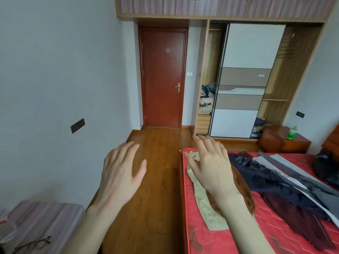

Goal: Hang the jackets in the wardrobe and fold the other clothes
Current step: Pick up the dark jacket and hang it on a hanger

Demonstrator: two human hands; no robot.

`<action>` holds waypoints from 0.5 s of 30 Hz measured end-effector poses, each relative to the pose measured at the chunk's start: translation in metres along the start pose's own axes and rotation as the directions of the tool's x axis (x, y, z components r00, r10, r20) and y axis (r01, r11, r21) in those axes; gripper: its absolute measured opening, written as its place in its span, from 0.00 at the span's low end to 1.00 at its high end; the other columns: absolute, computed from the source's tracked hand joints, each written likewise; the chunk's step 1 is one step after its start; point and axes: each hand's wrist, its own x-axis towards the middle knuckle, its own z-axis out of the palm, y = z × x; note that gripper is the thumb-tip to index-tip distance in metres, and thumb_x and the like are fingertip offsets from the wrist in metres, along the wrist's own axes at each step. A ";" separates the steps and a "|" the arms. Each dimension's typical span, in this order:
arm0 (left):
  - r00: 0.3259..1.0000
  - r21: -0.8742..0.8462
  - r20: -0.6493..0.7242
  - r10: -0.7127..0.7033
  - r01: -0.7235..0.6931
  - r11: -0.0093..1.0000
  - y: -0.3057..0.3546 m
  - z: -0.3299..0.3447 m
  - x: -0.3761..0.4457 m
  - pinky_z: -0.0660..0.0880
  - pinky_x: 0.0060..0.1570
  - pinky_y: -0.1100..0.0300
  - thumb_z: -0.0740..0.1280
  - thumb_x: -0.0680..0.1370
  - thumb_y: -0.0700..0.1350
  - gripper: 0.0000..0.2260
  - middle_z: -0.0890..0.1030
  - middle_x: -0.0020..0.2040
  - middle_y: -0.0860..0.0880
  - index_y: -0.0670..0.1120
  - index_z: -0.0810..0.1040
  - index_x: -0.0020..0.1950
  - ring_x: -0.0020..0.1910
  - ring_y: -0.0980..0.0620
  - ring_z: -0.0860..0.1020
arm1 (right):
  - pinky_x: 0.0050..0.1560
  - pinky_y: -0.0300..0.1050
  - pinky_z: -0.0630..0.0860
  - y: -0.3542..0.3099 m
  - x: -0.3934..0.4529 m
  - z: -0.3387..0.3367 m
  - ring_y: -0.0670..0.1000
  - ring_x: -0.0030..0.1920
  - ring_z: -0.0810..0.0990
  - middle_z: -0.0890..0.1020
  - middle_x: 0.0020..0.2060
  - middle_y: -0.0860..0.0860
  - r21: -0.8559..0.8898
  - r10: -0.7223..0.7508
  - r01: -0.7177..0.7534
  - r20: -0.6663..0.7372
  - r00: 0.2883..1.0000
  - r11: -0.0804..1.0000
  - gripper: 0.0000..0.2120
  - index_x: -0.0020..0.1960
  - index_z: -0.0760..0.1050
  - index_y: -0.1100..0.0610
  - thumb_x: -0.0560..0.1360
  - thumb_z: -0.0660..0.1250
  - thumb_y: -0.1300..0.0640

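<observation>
The wardrobe (244,79) fills the upper right of the frame, its sliding door (242,52) parked in the middle so that a narrow bay shows on the left and a wider one on the right, where bare hangers (288,46) hang from a rail. Below it, the bed (229,235) with its red mattress takes the lower right. The clothes lie across it: a dark jacket (266,178) and a grey garment (293,171) spread toward the right edge, a maroon piece (297,217) beneath them, and a beige garment (201,198) near the bed's left side.

The left hand (119,173) hovers over the wooden floor at centre left, fingers spread wide, holding nothing. The right hand (211,165) hangs above the beige garment, equally wide and empty; whether it touches the cloth cannot be told.

No piece looks folded or hung yet. The garments overlap, so lifting one could drag its neighbours off the mattress onto the floor. The half-closed door may also block a jacket on its way to the rail, snagging a sleeve. The beige piece lies close to the mattress edge and could slip off.
</observation>
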 end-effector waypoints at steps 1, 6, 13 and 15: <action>1.000 -0.009 0.005 -0.002 0.002 1.000 -0.003 0.005 0.005 0.69 0.74 0.44 0.53 0.82 0.63 0.29 0.75 0.75 0.48 0.48 0.73 0.75 0.75 0.46 0.71 | 0.76 0.56 0.67 0.000 0.007 0.007 0.55 0.74 0.74 0.78 0.71 0.51 0.016 -0.004 0.004 -0.006 1.000 1.000 0.29 0.76 0.71 0.52 0.84 0.54 0.36; 1.000 0.032 0.008 -0.006 0.006 0.999 -0.027 0.046 0.051 0.67 0.74 0.46 0.55 0.82 0.63 0.28 0.74 0.75 0.49 0.49 0.72 0.76 0.75 0.47 0.71 | 0.75 0.56 0.66 0.000 0.061 0.062 0.56 0.74 0.73 0.78 0.71 0.53 0.037 0.014 -0.013 -0.038 0.999 0.999 0.27 0.76 0.71 0.53 0.84 0.59 0.38; 1.000 0.064 0.007 -0.020 0.019 0.998 -0.055 0.117 0.142 0.66 0.73 0.48 0.58 0.82 0.61 0.26 0.75 0.74 0.48 0.49 0.73 0.75 0.74 0.46 0.72 | 0.76 0.57 0.65 0.026 0.146 0.149 0.56 0.75 0.71 0.77 0.72 0.53 0.055 0.031 -0.030 -0.031 0.999 0.998 0.28 0.77 0.70 0.54 0.84 0.59 0.38; 1.000 0.064 0.018 -0.025 0.024 0.998 -0.057 0.135 0.169 0.66 0.73 0.46 0.58 0.82 0.61 0.26 0.75 0.74 0.48 0.49 0.73 0.75 0.74 0.46 0.72 | 0.77 0.58 0.65 0.039 0.168 0.167 0.56 0.76 0.71 0.76 0.73 0.53 0.046 0.029 -0.028 -0.014 0.999 0.999 0.28 0.78 0.69 0.53 0.84 0.58 0.38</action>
